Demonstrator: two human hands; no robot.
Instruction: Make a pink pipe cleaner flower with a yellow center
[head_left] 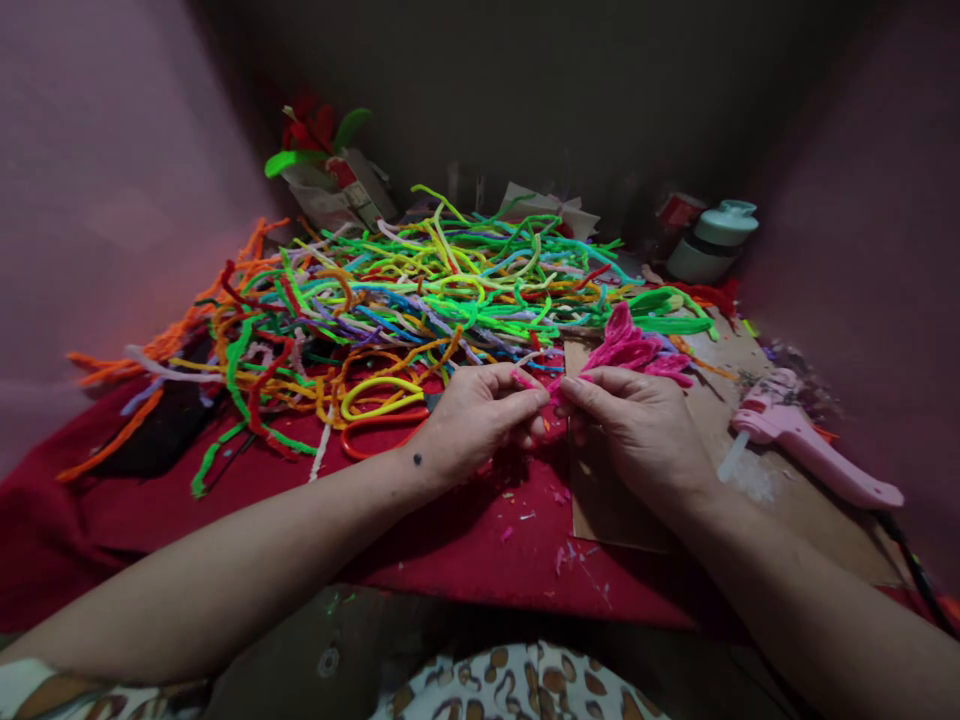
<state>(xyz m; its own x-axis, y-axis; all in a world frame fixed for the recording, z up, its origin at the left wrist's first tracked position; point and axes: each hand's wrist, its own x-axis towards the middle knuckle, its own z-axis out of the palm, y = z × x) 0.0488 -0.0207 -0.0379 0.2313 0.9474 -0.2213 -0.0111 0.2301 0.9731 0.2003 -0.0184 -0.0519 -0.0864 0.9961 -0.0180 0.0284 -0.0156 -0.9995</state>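
Note:
Between both hands is a pink pipe-cleaner flower (622, 350), its looped petals fanned out up and to the right. My right hand (637, 430) pinches the narrow base of the flower between thumb and forefinger. Just to its left, my left hand (484, 420) is closed, thumb against forefinger, on the thin pink pipe-cleaner end that runs out from that base. The fingertips of the two hands almost meet. Scissors (382, 410) with yellow and red handles lie beside my left hand, their blades hidden.
A big heap of coloured pipe cleaners (450, 290) covers the back of the red cloth (465, 540). At right, a pink glue gun (810, 430) lies on cardboard (615, 510). A pale-lidded bottle (716, 240) stands behind; a dark object (165, 430) lies at left.

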